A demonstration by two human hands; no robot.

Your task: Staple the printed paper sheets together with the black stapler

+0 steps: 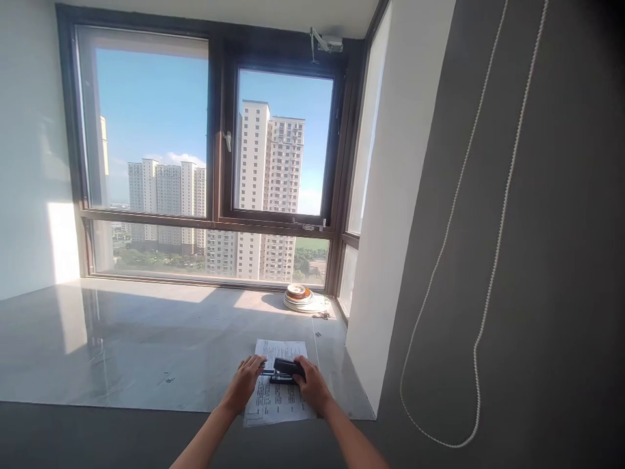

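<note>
A black stapler lies over printed paper sheets near the front edge of the window sill. My right hand grips its right end, thumb and fingers around the black body. At the stapler's left side, my left hand has its fingers bent together around the end of a thin metallic part that sticks out from the stapler. The paper reaches slightly past the sill's front edge, and both hands cover parts of it.
Stacked round plates or coils sit by the window corner, with small dark bits beside them. Little metal pieces lie left on the grey sill. A beaded cord hangs at right.
</note>
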